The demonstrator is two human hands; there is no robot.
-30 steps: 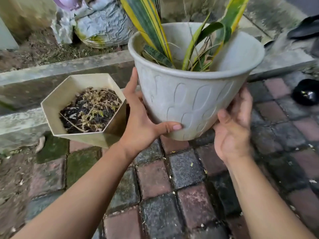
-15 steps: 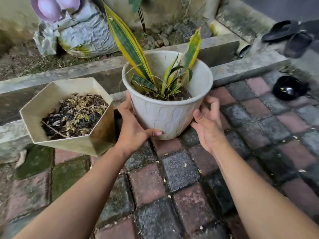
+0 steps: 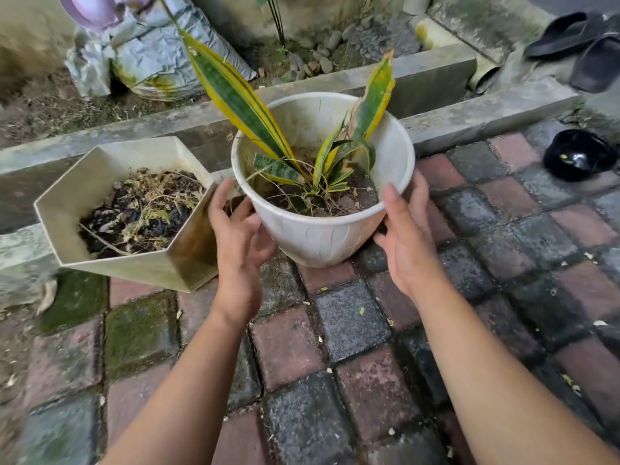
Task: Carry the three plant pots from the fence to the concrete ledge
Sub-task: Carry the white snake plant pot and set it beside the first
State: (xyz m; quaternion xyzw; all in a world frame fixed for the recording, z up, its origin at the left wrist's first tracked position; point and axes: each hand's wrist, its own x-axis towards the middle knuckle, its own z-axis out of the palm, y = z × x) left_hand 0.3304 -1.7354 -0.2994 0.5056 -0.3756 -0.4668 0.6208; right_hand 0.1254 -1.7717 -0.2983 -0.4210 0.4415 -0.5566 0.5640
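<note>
1. Round white pot (image 3: 322, 236) with the striped plant (image 3: 241, 105) sits at the edge of the brick paving (image 3: 352, 323), its far side up against the low concrete ledge (image 3: 469, 119). Can't tell whether its base rests on the ledge step or the bricks.
2. Hexagonal pot (image 3: 157, 263) with dry debris is just beside it on the left, tilted, leaning on the ledge. Narrow gap between the two pots; my left hand (image 3: 238, 250) is in that gap.
3. Open room: bricks to the right of the round pot are free up to a black bowl (image 3: 578, 156), well apart. Black sandals (image 3: 580, 45) sit past the ledge, far right. Near side toward me is open paving.
4. Left hand: fingers spread, loose, near the pot wall; contact unclear, blurred.
5. Right hand (image 3: 409, 243): open, fingers extended along the pot's right side below the rim, touching or just off it. No closed grip from either hand.
</note>
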